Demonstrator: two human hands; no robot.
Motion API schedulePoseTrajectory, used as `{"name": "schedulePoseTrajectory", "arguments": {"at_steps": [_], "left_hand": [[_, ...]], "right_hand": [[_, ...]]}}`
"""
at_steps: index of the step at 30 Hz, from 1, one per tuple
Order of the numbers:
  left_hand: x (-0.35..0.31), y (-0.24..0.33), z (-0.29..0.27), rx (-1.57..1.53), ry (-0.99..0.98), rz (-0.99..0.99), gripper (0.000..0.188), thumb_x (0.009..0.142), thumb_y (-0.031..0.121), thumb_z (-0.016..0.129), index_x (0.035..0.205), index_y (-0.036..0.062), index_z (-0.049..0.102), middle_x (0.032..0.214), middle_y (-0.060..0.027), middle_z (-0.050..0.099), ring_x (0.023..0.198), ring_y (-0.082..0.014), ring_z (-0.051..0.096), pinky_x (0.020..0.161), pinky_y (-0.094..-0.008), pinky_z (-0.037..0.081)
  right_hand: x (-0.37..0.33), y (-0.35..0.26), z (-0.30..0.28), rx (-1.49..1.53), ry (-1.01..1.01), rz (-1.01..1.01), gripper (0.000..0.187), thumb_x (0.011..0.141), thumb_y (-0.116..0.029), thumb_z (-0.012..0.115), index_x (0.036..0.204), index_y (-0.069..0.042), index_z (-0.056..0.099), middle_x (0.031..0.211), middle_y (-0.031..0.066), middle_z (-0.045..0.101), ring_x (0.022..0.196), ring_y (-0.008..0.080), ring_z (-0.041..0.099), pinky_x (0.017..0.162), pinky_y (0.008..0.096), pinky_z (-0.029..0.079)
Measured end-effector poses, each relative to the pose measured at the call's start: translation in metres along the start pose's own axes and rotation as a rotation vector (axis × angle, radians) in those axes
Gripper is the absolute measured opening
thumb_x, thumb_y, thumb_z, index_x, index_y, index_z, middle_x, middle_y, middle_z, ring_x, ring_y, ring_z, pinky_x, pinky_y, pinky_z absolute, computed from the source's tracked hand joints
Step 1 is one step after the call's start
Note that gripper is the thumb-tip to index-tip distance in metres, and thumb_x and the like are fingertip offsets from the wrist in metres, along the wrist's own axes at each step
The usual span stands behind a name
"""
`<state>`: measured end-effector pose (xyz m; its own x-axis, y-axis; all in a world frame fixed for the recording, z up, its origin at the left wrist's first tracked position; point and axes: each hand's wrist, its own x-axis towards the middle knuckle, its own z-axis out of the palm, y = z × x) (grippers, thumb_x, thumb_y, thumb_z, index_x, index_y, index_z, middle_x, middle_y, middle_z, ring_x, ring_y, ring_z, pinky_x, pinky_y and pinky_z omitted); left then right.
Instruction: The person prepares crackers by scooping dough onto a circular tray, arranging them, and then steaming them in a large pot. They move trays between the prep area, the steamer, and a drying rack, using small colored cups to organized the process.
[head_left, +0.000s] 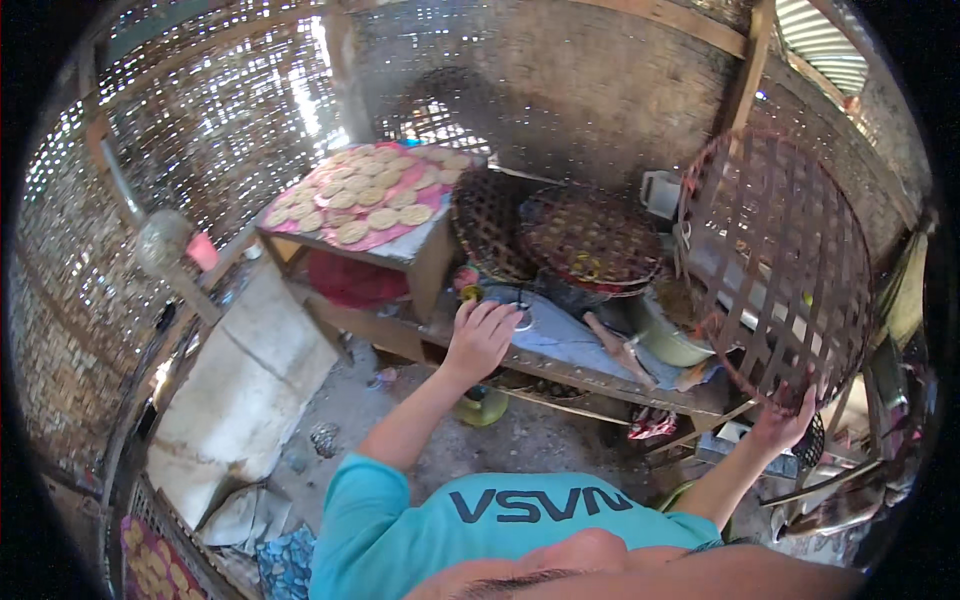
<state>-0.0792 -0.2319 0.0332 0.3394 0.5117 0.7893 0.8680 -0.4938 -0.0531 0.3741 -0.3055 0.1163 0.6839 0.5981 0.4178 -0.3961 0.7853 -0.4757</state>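
Note:
My right hand [784,425] grips the lower rim of a large round open-weave basket tray [790,270], brown and tilted upright at the right. Over the near edge of the wooden bench, my left hand [480,340] has its fingertips on a small round white-rimmed thing [524,319], partly hidden by the fingers. Blue sheeting [570,335] covers the bench there. Behind it, a second woven tray [590,235] lies on top of a stove or pot, with pale round pieces showing on it. Another dark woven basket [487,225] leans beside that tray.
Flat round cakes [383,219] lie on pink sheeting over a wooden box at the left. A large pot [668,325] and a wooden-handled tool [615,348] stand near the bench's right. Behind is a white jug [660,192]. Woven bamboo walls [560,90] enclose the space.

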Motion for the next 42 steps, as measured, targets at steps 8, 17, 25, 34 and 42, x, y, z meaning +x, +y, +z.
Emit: {"name": "schedulePoseTrajectory", "arguments": {"at_steps": [8, 17, 25, 34, 42], "left_hand": [[0.099, -0.038, 0.156, 0.265, -0.31, 0.199, 0.04, 0.082, 0.018, 0.047, 0.121, 0.009, 0.048, 0.126, -0.0071, 0.044, 0.121, -0.0228, 0.037, 0.101, -0.0477, 0.024], [0.114, -0.112, 0.246, -0.018, -0.363, 0.421, 0.038, 0.086, 0.018, 0.041, 0.123, 0.0098, 0.047, 0.126, -0.0065, 0.047, 0.121, -0.0211, 0.041, 0.105, -0.0458, 0.021], [0.156, -0.153, 0.209, -0.366, 0.19, 0.135, 0.027, 0.073, 0.01, 0.065, 0.099, 0.0075, 0.059, 0.105, -0.0074, 0.061, 0.093, -0.0238, 0.06, 0.08, -0.0345, 0.049], [0.165, -0.195, 0.175, -0.405, 0.582, -0.55, 0.019, 0.074, 0.011, 0.063, 0.092, 0.004, 0.06, 0.08, -0.0124, 0.062, 0.071, -0.0276, 0.061, 0.06, -0.0352, 0.049], [0.137, -0.219, 0.196, -0.206, 0.541, -0.679, 0.066, 0.073, 0.028, 0.066, 0.126, 0.0019, 0.036, 0.131, -0.0198, 0.034, 0.123, -0.0382, 0.029, 0.099, -0.0433, 0.029]], "right_hand": [[-0.008, -0.036, -0.032, -0.199, 0.252, -0.018, 0.042, 0.083, -0.02, 0.054, 0.121, -0.003, 0.048, 0.114, 0.0119, 0.056, 0.097, 0.0222, 0.057, 0.078, 0.0331, 0.049], [-0.026, -0.001, 0.009, -0.343, 0.434, -0.086, 0.045, 0.084, -0.023, 0.053, 0.122, -0.001, 0.046, 0.113, 0.0118, 0.055, 0.102, 0.0238, 0.054, 0.079, 0.0355, 0.047], [0.0, 0.079, 0.063, -0.42, 0.365, -0.072, 0.044, 0.084, -0.022, 0.053, 0.122, -0.001, 0.046, 0.112, 0.0118, 0.055, 0.102, 0.0239, 0.054, 0.079, 0.0355, 0.047], [0.019, 0.153, 0.108, -0.567, 0.19, -0.052, 0.044, 0.084, -0.022, 0.053, 0.122, -0.001, 0.046, 0.111, 0.0117, 0.055, 0.102, 0.024, 0.054, 0.079, 0.0355, 0.047], [0.014, 0.123, 0.1, -0.572, 0.273, -0.122, 0.043, 0.084, -0.022, 0.052, 0.122, -0.001, 0.046, 0.111, 0.0117, 0.056, 0.102, 0.0241, 0.054, 0.079, 0.0355, 0.047]]}}
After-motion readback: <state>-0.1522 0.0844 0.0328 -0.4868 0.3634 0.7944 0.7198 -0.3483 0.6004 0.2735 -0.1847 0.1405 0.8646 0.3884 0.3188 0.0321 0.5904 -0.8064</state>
